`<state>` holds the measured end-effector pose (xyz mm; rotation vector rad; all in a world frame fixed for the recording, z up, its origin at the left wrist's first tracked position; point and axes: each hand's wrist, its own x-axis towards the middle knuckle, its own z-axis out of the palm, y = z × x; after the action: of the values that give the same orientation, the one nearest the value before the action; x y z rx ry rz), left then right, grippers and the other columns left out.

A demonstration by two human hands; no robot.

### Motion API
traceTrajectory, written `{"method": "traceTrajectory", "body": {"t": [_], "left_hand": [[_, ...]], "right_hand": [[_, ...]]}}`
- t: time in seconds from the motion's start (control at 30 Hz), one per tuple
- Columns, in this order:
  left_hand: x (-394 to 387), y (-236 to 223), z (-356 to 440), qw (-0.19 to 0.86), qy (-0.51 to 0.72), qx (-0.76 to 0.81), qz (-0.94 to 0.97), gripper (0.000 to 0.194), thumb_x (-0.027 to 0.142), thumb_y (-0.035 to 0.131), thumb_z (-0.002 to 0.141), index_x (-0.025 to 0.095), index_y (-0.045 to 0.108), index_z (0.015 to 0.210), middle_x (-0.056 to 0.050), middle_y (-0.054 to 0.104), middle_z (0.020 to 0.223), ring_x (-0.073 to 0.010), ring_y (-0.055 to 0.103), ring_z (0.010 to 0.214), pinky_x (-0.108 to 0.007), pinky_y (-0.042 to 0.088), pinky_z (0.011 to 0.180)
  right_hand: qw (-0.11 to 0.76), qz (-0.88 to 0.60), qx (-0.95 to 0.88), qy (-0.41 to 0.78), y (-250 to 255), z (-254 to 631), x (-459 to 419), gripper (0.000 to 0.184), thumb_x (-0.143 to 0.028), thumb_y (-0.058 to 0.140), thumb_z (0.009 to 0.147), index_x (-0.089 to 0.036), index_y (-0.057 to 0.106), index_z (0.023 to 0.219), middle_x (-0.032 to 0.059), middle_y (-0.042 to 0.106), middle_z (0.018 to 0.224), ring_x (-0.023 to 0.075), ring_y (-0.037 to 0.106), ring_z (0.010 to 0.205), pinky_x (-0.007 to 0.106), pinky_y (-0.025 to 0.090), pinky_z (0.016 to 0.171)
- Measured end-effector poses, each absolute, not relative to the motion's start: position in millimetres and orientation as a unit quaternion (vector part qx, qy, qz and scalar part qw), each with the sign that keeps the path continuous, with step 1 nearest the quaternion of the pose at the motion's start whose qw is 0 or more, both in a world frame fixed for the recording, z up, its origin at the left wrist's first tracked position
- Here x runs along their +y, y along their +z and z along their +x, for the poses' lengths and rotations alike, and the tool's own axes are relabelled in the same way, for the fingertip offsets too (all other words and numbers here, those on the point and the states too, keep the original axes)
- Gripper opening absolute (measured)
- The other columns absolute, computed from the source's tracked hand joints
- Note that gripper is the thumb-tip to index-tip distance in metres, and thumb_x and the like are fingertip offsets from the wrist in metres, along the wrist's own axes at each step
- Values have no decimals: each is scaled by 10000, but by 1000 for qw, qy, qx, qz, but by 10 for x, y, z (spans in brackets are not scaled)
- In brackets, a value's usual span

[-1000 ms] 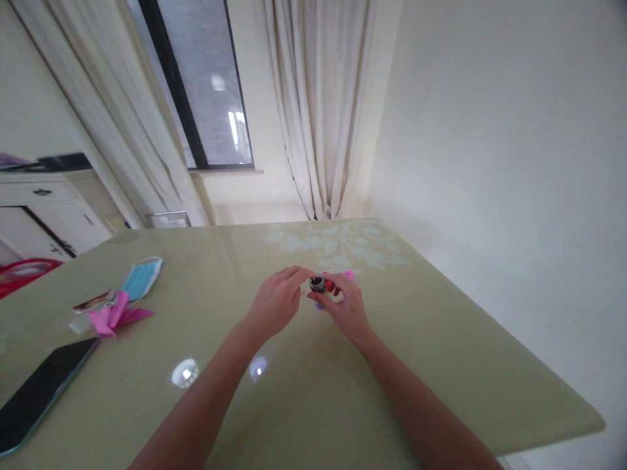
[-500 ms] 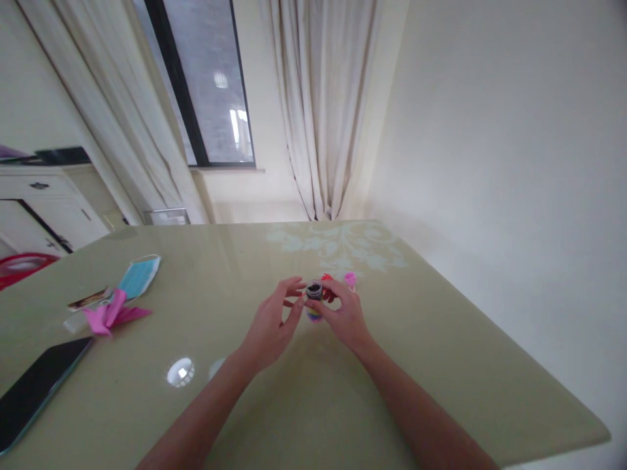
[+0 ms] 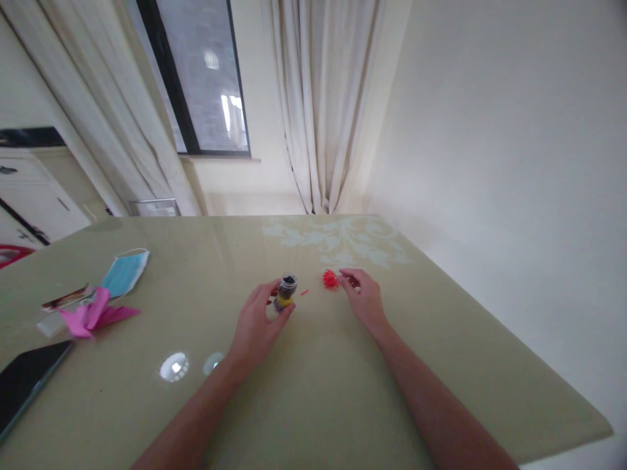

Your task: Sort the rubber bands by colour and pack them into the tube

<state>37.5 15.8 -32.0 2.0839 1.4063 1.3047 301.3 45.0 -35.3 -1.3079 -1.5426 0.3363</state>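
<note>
My left hand [image 3: 260, 318] is closed around a small clear jar [image 3: 288, 283], open at the top, with dark and yellow contents showing inside. The jar stands upright, tilted slightly if at all. A small pile of thin red pieces [image 3: 330, 279] lies on the table to its right, and one loose red piece [image 3: 304, 292] rests between jar and pile. Just right of the pile is my right hand [image 3: 365, 297], its fingers curled together low over the tabletop. Whatever is under or between those fingertips is hidden.
On the left of the glossy table [image 3: 304, 391] lie a blue face mask [image 3: 125, 273], a pink folded paper shape [image 3: 95, 314], a small clear box [image 3: 50, 324] and a dark phone [image 3: 32, 378]. Round reflections sit near my left forearm. A wall borders the right side.
The jar has moved left, now in my left hand alone. My right hand has let it go and shifted right; the pink cap seen there before is now out of sight.
</note>
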Motion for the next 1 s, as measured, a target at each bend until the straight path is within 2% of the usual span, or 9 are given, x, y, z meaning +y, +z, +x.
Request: {"method": "traceTrajectory", "body": {"t": [0.07, 0.2, 0.3, 0.47, 0.63, 0.83, 1.0], "left_hand": [[168, -341, 347, 133, 437, 500, 736, 405, 317, 710, 919, 239, 590, 1298, -69, 701, 1177, -236, 687, 1079, -435, 582, 950], [153, -390, 360, 105, 408, 509, 751, 427, 292, 701, 926, 242, 577, 1331, -77, 694, 1189, -257, 666, 1126, -454, 567, 985], [141, -396, 381, 89, 398, 503, 762, 454, 293, 697, 930, 245, 561, 1361, -75, 695, 1183, -252, 669, 1112, -440, 565, 986], [136, -360, 374, 79, 401, 504, 761, 459, 304, 693, 931, 234, 554, 1363, -83, 697, 1191, -253, 667, 1111, -437, 559, 988], [133, -330, 353, 50, 409, 501, 761, 447, 269, 676, 936, 259, 562, 1368, -81, 690, 1193, -253, 650, 1115, -427, 545, 997], [121, -365, 375, -17, 368, 510, 777, 507, 238, 673, 924, 279, 554, 1415, -83, 665, 1198, -272, 620, 1091, -428, 537, 980], [99, -374, 408, -26, 341, 508, 790, 520, 214, 659, 930, 269, 538, 1433, -82, 663, 1199, -269, 608, 1082, -419, 540, 962]], "right_hand": [[477, -569, -662, 102, -453, 3066, 537, 306, -442, 670, 937, -204, 779, 1096, 112, 743, 1001, 221, 684, 814, 387, 581, 794], [392, -579, -713, 51, -592, 3039, 619, 280, -303, 718, 888, -227, 770, 1153, 113, 729, 1058, 270, 668, 991, 452, 537, 932], [372, -583, -721, 41, -619, 3029, 634, 188, -237, 650, 914, -224, 790, 1039, 100, 727, 976, 251, 672, 918, 414, 539, 869], [414, -562, -714, 53, -560, 3061, 616, 210, -289, 584, 957, -220, 783, 965, 83, 764, 919, 209, 683, 791, 367, 544, 803], [469, -560, -675, 100, -429, 3069, 549, 239, -377, 602, 957, -228, 788, 964, 89, 799, 929, 231, 726, 816, 407, 571, 820], [547, -518, -618, 225, -222, 2961, 404, 269, -456, 720, 885, -212, 800, 965, 95, 818, 935, 244, 770, 836, 436, 620, 850], [577, -461, -587, 331, -64, 2704, 203, 284, -467, 795, 838, -219, 804, 977, 92, 814, 934, 231, 774, 804, 395, 661, 769]]}}
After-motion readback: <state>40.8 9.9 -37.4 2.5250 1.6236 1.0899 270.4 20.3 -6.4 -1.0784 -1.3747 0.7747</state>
